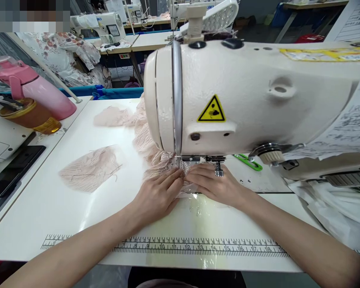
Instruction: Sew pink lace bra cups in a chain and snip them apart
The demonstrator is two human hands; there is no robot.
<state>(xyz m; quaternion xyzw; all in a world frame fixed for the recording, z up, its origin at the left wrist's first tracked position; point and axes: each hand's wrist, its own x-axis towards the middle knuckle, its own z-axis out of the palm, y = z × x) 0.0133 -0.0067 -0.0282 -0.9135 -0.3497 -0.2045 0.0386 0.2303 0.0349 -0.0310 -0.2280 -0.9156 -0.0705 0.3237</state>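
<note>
Head view, only one. Landmark: large cream-white industrial sewing machine head with a yellow warning triangle (pixel 228 92).

Gathered pale-pink lace fabric (pixel 151 148): under and just left of the machine's needle end, bunched behind, its front edge reaching both hands. Left hand (pixel 160 190) lies palm down in front of the machine, fingers close together, pressing the lace. Right hand (pixel 219 182) sits below the machine's needle end, also low and flattish, fingertips almost meeting the left's. Neither spread wide; can't tell if the fingertips pinch lace or only press it. Needle point hidden.

Loose pale-pink leaf-shaped lace piece (pixel 90 170), thread tails on it: left of the machine, apart from the hands. Bright-green plastic thread snips (pixel 248 162): under the machine's arm, beyond the right hand.

Risks, my judgement: fingertips look very near the needle area, so a slip or sudden feed could get a finger pricked. Thin lace could pucker or snag if the hands pull unevenly. Bunched folds behind might get caught under the needle if they slide in. Loose tails could tangle if that piece drifts toward the machine.
</note>
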